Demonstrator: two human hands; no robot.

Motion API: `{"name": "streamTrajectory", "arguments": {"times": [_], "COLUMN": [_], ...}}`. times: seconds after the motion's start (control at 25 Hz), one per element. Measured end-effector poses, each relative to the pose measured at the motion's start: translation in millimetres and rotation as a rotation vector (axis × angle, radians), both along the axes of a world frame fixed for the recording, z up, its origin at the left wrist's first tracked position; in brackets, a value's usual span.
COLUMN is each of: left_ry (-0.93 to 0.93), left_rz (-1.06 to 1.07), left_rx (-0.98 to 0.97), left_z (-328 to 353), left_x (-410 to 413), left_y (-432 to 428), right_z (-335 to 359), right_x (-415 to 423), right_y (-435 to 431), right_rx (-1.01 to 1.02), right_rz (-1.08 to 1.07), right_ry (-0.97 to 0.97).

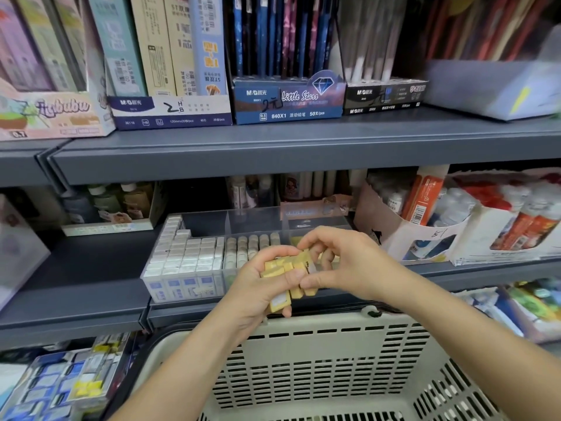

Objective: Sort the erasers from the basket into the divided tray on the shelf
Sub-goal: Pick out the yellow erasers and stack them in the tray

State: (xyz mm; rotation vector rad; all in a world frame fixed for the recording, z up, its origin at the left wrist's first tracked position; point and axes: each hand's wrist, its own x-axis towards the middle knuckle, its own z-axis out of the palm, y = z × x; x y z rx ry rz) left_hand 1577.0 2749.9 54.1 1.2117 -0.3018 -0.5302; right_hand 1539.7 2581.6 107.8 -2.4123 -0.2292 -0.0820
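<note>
Above the basket (303, 322), yellow erasers (280, 267) are held in the left hand (258, 288), grip curled. Their edge is pinched by the right hand (343, 262), before the tray (258, 212).

Grey metal mid shelf (91, 268): clear divided tray (182, 287) is set at centre, w/ a card box of bottles (106, 227) behind-left of it & white card boxes (425, 238) just to its right. Upper shelf (273, 141) is lined w/ display boxes (288, 101), stood side by side along the front edge
</note>
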Motion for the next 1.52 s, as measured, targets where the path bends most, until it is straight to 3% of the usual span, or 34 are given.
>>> {"name": "streamTrajectory", "arguments": {"times": [0.32, 0.48, 0.64, 0.88, 1.28, 1.44, 1.52], "left_ry": [-0.059, -0.112, -0.107, -0.096, -0.090, -0.056, -0.002], "left_rz": [0.093, 0.141, 0.165, 0.163, 0.158, 0.145, 0.147], "left_rx": [0.049, 0.094, 0.117, 0.135, 0.137, 0.096, 0.043], "left_z": [-0.5, -3.3, -4.0, -5.2, -5.8, -2.9, -0.7], "left_x": [-3.0, -3.8, -2.2, -1.5, 0.2, -2.0, -2.4], "left_y": [-5.0, -7.0, -3.3, -1.7, -1.8, -1.8, -2.2], "right_z": [-2.2, -10.2, 2.7, 12.9, -17.6, -7.1, -2.1], "right_x": [-2.1, -5.5, 4.7, 45.8, 61.1, 54.9, 43.1], "right_y": [-7.6, -5.0, -25.0, -56.2, -41.3, -38.0, -30.3], "right_rx": [0.316, 0.247, 0.313, -0.058, -0.566, -0.647, -0.487], "right_rz": [0.064, 0.022, -0.118, -0.362, -0.315, -0.241, -0.174], "right_ry": [0.144, 0.050, 0.024, -0.083, 0.090, 0.096, -0.036]}}
